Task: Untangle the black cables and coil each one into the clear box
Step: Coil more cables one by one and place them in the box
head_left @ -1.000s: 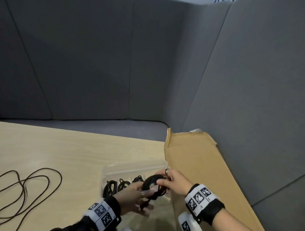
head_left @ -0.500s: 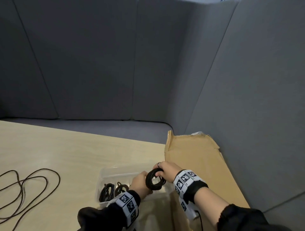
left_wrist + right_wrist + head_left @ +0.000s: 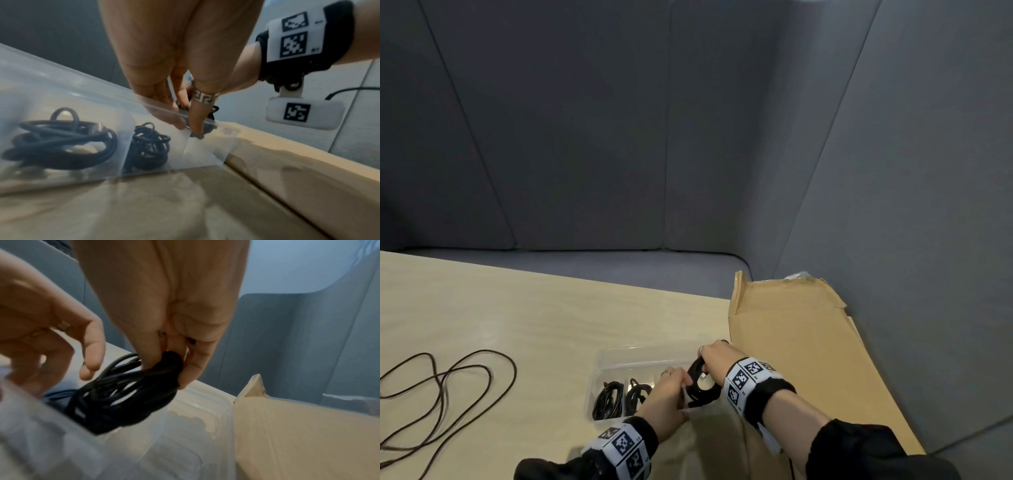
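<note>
The right hand (image 3: 717, 358) pinched a coiled black cable (image 3: 700, 383) in its grip, over the clear box (image 3: 640, 353) at its 3 o'clock end. The left hand (image 3: 666, 399) touched the coil's 9 o'clock side; whether its grip closed, I cannot tell. Two coils (image 3: 607, 399) lay in compartments toward 9 o'clock. A loose cable (image 3: 448, 383) sprawled on the tabletop (image 3: 551, 315).

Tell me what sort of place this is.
Probably an office booth or meeting nook, used here as a workstation: grey padded walls wrap around a cushioned bench behind a pale wooden table. Flattened cardboard leans in the corner.
</note>
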A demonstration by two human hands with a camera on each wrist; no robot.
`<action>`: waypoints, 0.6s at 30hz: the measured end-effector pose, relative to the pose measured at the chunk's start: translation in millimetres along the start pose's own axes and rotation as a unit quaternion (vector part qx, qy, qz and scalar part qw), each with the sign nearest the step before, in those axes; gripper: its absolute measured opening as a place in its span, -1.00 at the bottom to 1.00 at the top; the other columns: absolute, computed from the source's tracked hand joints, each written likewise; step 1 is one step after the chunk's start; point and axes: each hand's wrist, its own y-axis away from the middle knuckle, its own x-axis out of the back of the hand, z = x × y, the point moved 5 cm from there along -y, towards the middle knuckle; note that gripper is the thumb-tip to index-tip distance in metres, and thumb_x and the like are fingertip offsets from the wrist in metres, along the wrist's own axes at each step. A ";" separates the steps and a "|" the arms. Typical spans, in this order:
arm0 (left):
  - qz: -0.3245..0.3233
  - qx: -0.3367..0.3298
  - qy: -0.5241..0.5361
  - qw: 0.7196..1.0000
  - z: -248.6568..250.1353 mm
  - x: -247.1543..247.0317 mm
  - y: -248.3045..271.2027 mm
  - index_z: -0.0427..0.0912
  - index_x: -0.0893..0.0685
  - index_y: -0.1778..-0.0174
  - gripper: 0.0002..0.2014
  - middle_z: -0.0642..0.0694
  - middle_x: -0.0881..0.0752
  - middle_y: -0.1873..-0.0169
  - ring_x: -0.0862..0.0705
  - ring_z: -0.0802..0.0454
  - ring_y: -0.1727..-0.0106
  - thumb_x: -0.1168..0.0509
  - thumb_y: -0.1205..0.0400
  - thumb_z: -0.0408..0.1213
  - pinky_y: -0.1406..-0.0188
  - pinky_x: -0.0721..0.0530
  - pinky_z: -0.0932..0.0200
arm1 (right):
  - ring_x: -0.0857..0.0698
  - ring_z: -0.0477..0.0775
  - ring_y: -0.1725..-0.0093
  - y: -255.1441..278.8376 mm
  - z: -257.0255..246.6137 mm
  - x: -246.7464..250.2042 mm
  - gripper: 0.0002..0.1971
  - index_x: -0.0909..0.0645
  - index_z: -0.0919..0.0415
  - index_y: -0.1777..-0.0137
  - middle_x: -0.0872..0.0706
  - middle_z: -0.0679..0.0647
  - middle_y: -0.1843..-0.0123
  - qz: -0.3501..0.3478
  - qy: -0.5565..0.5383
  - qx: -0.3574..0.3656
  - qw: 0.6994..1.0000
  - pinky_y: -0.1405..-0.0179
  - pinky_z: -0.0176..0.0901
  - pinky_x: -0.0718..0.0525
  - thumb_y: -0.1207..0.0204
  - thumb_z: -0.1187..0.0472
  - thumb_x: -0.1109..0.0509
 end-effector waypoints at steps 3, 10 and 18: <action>0.015 0.000 0.002 1.000 -6.1 -0.2 -4.0 0.14 -0.40 0.25 -0.55 0.10 -0.46 0.24 -0.44 0.22 0.32 -0.32 -0.37 -0.59 0.28 -0.52 0.35 | -0.52 0.40 -0.30 1.8 -5.2 -4.9 -0.50 -0.25 0.41 -0.46 -0.55 0.46 -0.25 0.027 0.027 -0.013 0.999 -0.12 0.14 -0.57 -0.49 0.54 -0.16; 0.007 -0.080 -0.171 0.982 3.6 -7.8 -3.2 -0.16 -0.76 -0.10 -0.64 -0.16 -0.73 -0.01 -0.61 -0.06 -0.09 -0.20 -0.49 -0.51 0.07 -0.29 0.37 | -0.53 0.35 -0.28 4.0 -0.4 -13.8 -0.72 -0.40 0.31 -0.31 -0.61 0.37 -0.20 0.059 -0.036 -0.017 0.997 -0.18 0.13 -0.56 -0.61 0.33 -0.19; -0.039 -0.110 -0.292 0.949 4.3 -17.1 3.2 -0.22 -0.47 -0.36 -0.54 -0.32 -0.63 -0.11 -0.54 -0.21 -0.17 -0.03 -0.56 -0.61 -0.10 -0.49 0.00 | -0.44 0.16 -0.35 5.8 -0.5 -14.0 -0.73 -0.57 0.15 -0.27 -0.66 0.14 -0.26 0.115 -0.105 0.011 0.988 -0.28 0.01 -0.50 -0.62 0.21 -0.20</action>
